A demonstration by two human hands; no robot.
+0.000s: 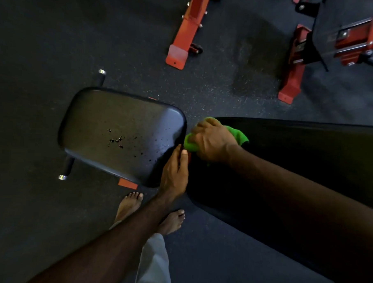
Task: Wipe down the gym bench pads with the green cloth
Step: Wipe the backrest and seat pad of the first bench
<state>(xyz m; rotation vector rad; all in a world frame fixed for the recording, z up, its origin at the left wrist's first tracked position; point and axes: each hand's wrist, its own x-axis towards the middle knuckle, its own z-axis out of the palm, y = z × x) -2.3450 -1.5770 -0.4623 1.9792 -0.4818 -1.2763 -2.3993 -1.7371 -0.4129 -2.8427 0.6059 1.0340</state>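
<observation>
Seat pad (121,134) left of back pad (297,167), cloth (237,136) btwn them (under right hand (213,140)).

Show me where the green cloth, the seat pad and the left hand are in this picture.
green cloth (238,135): head view, on the bright fold beside the right hand.
seat pad (117,127): head view, on the middle of its top.
left hand (174,173): head view, on the back of the hand.

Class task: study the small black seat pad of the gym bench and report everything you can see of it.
The small black padded seat pad is a rounded rectangle in glossy, leather-like vinyl, lying tilted left of the long black back pad. Small tears and dark specks mark its middle. The left hand rests on its right edge; the right hand holds the bright green cloth at the gap beside it.
</observation>
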